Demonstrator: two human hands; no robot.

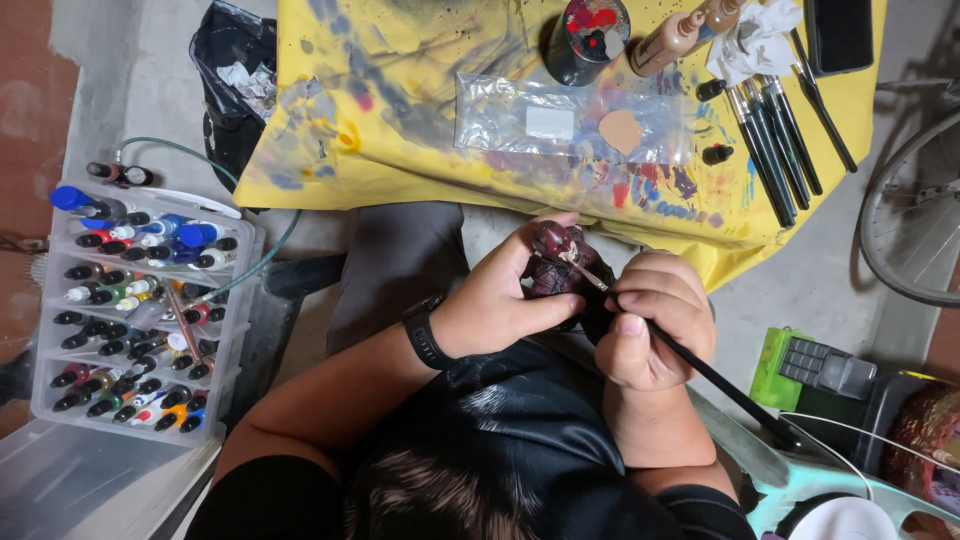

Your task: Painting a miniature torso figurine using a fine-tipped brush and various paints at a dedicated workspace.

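While left hand [500, 300] grips figurine [560, 262], right hand [650, 325] fingers pinch brush [700, 368]; paint-bottle rack [140, 310] left

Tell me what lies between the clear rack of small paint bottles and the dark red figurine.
In the head view, between rack and figurine: the left hand, its black-banded wrist, and a grey-clad leg.

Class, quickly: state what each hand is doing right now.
Left hand: closed around small dark-red figurine.
Right hand: closed on thin black-handled paintbrush.
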